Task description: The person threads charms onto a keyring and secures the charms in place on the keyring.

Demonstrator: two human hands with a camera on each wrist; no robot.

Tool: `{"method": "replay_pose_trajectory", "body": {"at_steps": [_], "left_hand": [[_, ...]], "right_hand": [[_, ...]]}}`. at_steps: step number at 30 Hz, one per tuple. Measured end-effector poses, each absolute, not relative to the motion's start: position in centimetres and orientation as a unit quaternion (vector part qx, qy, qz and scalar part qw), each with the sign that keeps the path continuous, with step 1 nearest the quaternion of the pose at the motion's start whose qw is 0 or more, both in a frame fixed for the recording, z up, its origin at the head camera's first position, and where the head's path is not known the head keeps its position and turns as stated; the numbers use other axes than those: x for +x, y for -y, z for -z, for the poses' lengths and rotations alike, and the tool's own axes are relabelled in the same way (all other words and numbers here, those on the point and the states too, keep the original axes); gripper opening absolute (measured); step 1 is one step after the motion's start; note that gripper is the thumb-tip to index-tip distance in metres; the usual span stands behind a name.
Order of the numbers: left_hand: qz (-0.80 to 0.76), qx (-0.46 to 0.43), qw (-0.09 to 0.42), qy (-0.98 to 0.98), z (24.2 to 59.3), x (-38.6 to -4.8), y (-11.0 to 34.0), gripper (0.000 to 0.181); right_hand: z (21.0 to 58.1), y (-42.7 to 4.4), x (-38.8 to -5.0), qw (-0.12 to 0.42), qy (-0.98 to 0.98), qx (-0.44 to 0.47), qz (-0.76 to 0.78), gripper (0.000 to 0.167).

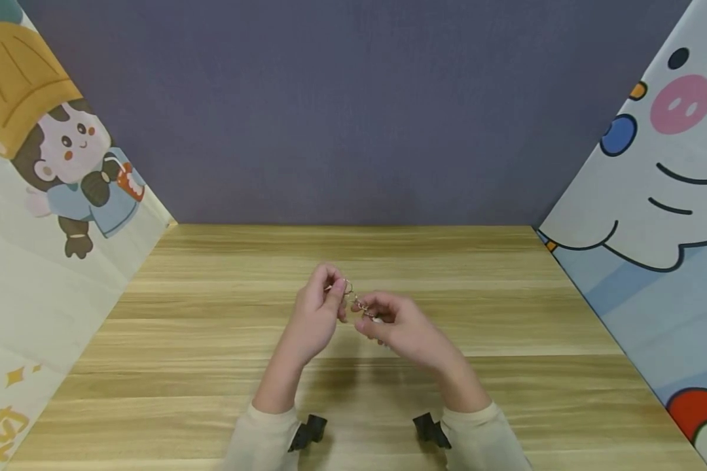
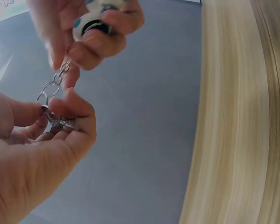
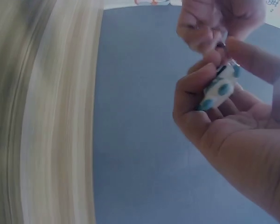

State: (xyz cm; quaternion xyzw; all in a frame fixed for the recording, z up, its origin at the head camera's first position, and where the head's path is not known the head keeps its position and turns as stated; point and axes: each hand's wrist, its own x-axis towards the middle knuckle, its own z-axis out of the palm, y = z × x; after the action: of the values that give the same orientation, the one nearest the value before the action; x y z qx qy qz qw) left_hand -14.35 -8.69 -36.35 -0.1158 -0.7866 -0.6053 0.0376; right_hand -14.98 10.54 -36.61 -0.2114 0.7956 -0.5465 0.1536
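Note:
Above the table, my left hand (image 1: 313, 320) pinches the metal end of a keychain between thumb and fingers. Its split ring (image 2: 43, 98) and short chain (image 2: 57, 77) stretch between the two hands. Small silver metal pieces (image 2: 60, 123) lie among the left fingers, too blurred to name. My right hand (image 1: 411, 332) curls round the keychain's charm (image 3: 218, 91), a white piece with teal spots and a dark part. Fingers cover much of that charm, and in the head view only a bit of it shows.
A wood-grain table (image 1: 212, 314) lies under both hands. Behind it stands a dark blue-grey panel (image 1: 353, 118). Printed cartoon panels rise at the left (image 1: 65, 281) and right (image 1: 636, 301). Black straps (image 1: 309, 432) sit at the cream sleeves (image 1: 265, 441).

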Motion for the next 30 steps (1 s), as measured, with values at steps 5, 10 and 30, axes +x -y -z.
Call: {"method": "replay_pose_trajectory", "body": {"at_steps": [5, 10, 30], "left_hand": [[0.592, -0.102, 0.015, 0.799, 36.7, -14.7, 9.0, 0.008], [0.555, -0.092, -0.003, 0.827, 37.1, -15.0, 9.3, 0.005], [0.332, -0.12, 0.044, 0.935, 39.1, -16.6, 10.1, 0.022]], "right_hand": [[36.6, -11.6, -15.2, 0.167, -0.82, -0.233, 0.495, 0.037], [36.7, -12.3, -15.4, 0.168, -0.857, -0.221, 0.434, 0.04], [38.1, -13.3, -17.2, 0.078, -0.925, -0.122, 0.35, 0.041]]}}
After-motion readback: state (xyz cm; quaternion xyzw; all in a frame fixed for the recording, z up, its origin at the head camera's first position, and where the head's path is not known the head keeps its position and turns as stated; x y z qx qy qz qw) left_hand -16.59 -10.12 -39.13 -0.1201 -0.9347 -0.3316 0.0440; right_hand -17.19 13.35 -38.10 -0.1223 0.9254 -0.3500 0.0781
